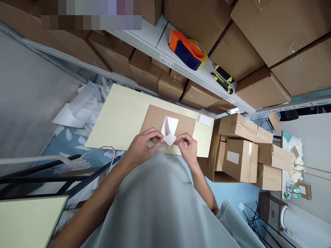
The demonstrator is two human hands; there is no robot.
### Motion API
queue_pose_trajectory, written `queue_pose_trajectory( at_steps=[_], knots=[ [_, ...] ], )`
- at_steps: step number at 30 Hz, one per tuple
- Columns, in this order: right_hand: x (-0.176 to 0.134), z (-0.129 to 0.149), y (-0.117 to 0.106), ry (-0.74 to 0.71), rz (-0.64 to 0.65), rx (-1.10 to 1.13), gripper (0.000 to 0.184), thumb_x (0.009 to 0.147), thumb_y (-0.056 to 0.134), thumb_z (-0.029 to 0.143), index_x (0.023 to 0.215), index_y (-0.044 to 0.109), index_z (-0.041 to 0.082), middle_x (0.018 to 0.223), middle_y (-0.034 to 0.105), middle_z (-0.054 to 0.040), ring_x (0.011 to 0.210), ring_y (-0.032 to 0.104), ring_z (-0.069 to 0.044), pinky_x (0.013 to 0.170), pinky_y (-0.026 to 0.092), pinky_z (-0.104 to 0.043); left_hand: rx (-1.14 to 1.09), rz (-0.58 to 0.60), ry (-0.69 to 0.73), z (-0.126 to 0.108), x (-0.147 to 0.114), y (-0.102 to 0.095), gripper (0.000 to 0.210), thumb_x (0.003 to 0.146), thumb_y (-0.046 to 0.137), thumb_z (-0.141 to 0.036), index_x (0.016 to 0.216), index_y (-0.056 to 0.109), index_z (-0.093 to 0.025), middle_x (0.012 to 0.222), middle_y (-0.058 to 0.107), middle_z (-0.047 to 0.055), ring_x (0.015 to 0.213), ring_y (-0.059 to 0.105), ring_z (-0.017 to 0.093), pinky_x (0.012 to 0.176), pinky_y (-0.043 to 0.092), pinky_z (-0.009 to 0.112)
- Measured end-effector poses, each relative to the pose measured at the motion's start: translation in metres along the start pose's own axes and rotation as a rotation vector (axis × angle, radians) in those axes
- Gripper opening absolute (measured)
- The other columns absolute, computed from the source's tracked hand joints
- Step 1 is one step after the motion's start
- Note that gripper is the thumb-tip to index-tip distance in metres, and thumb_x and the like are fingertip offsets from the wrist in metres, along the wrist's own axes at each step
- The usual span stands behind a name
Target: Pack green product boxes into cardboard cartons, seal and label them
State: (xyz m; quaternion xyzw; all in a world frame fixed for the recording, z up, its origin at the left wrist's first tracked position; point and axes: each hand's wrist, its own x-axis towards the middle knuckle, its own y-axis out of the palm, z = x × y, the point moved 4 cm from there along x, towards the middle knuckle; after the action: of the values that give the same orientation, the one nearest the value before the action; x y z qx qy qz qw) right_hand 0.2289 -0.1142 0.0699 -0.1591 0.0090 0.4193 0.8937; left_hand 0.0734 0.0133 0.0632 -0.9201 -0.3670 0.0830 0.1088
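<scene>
Between my hands is a small folded white paper point(170, 128), its flaps bent up at the near end. My left hand point(144, 143) pinches its left edge with thumb and forefinger. On the other side, my right hand point(187, 146) pinches the right corner the same way. Beneath the paper lies a flat brown cardboard sheet point(152, 119) on the pale yellow tabletop point(116, 117). A small white slip point(205, 120) rests near the right end of the table.
Above the table, a shelf point(155, 51) holds cardboard boxes, an orange and blue tape dispenser point(186, 51) and two yellow-black utility knives point(222, 78). Cardboard boxes point(240, 160) are stacked at the right. Crumpled white paper point(82, 106) covers the floor at left.
</scene>
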Motion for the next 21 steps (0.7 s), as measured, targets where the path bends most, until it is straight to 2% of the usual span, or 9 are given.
queue_pose_trajectory(
  at_steps=[3, 7, 14, 21],
  knots=[
    [0.002, 0.000, -0.001, 0.039, -0.017, 0.032, 0.015, 0.087, 0.069, 0.038, 0.081, 0.070, 0.025, 0.087, 0.071, -0.0026, 0.085, 0.065, -0.021, 0.080, 0.054, -0.034, -0.078, -0.016, -0.061, 0.008, -0.001, -0.011, 0.022, 0.092, 0.063, -0.044, 0.082, 0.068, -0.025, 0.089, 0.071, 0.003, 0.083, 0.068, 0.021, 0.075, 0.057, 0.032],
    [0.002, 0.007, 0.000, 0.065, -0.021, 0.039, 0.016, 0.088, 0.070, 0.039, 0.082, 0.070, 0.025, 0.087, 0.071, -0.0026, 0.087, 0.065, -0.021, 0.083, 0.055, -0.035, -0.185, -0.073, -0.156, 0.025, -0.003, -0.033, 0.023, 0.087, 0.067, -0.047, 0.079, 0.067, -0.026, 0.087, 0.071, 0.004, 0.088, 0.070, 0.023, 0.081, 0.060, 0.034],
    [-0.002, 0.018, 0.015, 0.065, -0.058, -0.006, 0.016, 0.087, 0.070, 0.038, 0.081, 0.070, 0.024, 0.085, 0.071, -0.0020, 0.084, 0.065, -0.020, 0.081, 0.056, -0.033, -0.336, -0.304, -0.382, 0.061, -0.005, -0.081, 0.018, 0.068, 0.073, -0.041, 0.074, 0.069, -0.025, 0.081, 0.073, 0.003, 0.085, 0.069, 0.024, 0.079, 0.060, 0.036],
    [-0.009, 0.026, 0.038, 0.103, -0.066, -0.079, 0.017, 0.086, 0.068, 0.040, 0.080, 0.068, 0.024, 0.083, 0.069, -0.0015, 0.084, 0.065, -0.021, 0.081, 0.054, -0.033, -0.405, -0.495, -0.497, 0.086, -0.003, -0.127, 0.015, 0.066, 0.068, -0.032, 0.076, 0.068, -0.022, 0.075, 0.069, 0.000, 0.072, 0.063, 0.016, 0.066, 0.050, 0.029]
  ],
)
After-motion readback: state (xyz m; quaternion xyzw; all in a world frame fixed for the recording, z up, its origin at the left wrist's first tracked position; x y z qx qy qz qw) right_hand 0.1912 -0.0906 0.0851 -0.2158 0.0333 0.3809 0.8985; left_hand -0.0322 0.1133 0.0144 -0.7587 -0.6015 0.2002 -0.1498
